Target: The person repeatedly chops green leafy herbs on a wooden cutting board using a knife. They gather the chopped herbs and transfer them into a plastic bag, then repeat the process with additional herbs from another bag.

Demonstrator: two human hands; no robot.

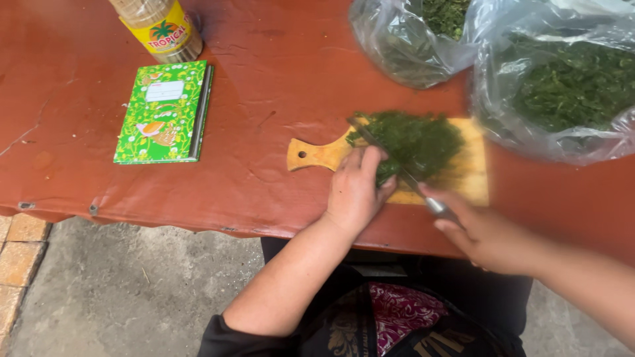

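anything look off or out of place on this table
Mostly tidy. One oddity: a green floral notebook lies on the red-brown table cover, a stray among food things. Left hand steadies chopped dark greens on the wooden cutting board; right hand holds the knife.

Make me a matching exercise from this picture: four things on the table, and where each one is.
Things:
1. knife
2. green notebook
3. chopped greens
4. clear bags

Places:
A. piled on the wooden board
B. far right of the table
C. in the right hand
D. left of the board, beside a bottle

Pairs: 1-C, 2-D, 3-A, 4-B
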